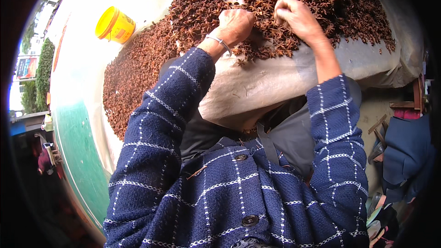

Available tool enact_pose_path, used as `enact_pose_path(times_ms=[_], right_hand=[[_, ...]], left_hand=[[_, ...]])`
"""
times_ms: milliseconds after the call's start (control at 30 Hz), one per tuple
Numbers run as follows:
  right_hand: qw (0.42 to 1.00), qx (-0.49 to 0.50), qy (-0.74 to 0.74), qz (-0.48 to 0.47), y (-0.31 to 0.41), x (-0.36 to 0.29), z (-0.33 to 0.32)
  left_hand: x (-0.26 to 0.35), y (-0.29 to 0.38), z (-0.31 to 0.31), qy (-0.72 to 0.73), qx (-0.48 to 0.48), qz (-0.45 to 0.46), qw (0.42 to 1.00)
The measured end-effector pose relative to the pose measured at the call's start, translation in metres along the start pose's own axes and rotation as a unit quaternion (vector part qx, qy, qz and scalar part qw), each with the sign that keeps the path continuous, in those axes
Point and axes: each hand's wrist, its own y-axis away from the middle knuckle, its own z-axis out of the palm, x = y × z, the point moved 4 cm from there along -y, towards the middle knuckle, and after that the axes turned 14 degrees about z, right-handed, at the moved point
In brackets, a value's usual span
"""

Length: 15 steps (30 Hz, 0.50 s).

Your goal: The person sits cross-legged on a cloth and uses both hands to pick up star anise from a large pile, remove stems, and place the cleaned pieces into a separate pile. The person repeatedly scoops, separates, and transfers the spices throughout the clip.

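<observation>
A wide heap of dried star anise (pixel 310 3) is spread on a pale sheet (pixel 255 89) in front of me. My left hand (pixel 236 23), with a silver bangle (pixel 219 43) on its wrist, is curled over a smaller pile of star anise (pixel 198 10). Its fingertips are hidden beneath the hand. To its right, my right hand (pixel 297 15) hovers over the large heap with bent fingers. The fingers are slightly blurred, so anything between them is not clear. A few loose star anise pods (pixel 240 62) lie near the sheet's front edge.
On the left lies a bank of smaller reddish-brown pieces (pixel 132 72), with a yellow plastic bucket (pixel 116 24) beside it. A green tabletop (pixel 77 144) shows at the left. Dark blue cloth (pixel 406 148) hangs at the lower right.
</observation>
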Motion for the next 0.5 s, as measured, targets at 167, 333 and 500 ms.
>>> enact_pose_path(times_ms=[167,333,500], right_hand=[[0.942,-0.311,-0.035,0.117,0.052,-0.015,0.002],[0.965,-0.015,0.262,0.002,0.009,0.01,0.057],[0.955,0.015,0.289,-0.062,0.019,-0.018,0.069]], left_hand=[[-0.023,0.016,0.001,-0.015,-0.012,-0.02,1.0],[0.003,0.062,-0.038,0.602,0.122,-0.085,0.784],[0.078,0.121,-0.046,0.535,-0.201,0.118,0.812]])
